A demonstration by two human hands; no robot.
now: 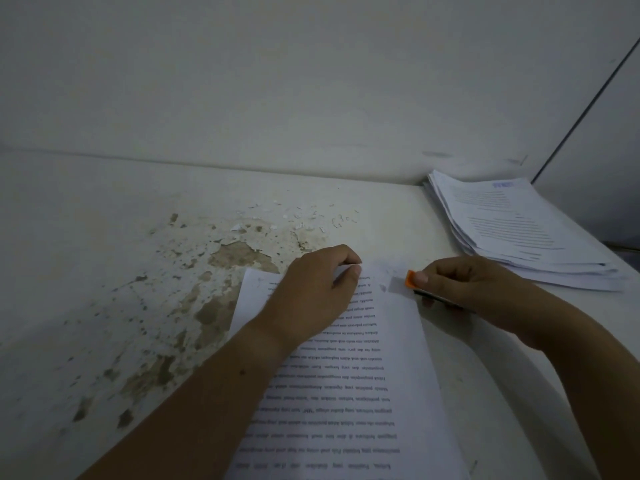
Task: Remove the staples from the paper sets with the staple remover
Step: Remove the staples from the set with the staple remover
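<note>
The left forearm (214, 393) is bare and carries a small dark mole (242, 372); the right forearm (571, 334) is bare too. The left hand (311, 289) and right hand (474, 289) show short, plain fingernails.

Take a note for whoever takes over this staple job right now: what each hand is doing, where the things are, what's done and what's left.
Left hand: grips the top edge of the paper set in front and turns up a sheet.
Right hand: pinches the orange staple remover at that set's top right corner.
Stack of papers: far right of the table.
Done: scraps and what look like bent staples lie beyond the hands, so some seem pulled.
Left: finish this set; its staple is not visible. Whether the stack is done cannot be told.
</note>
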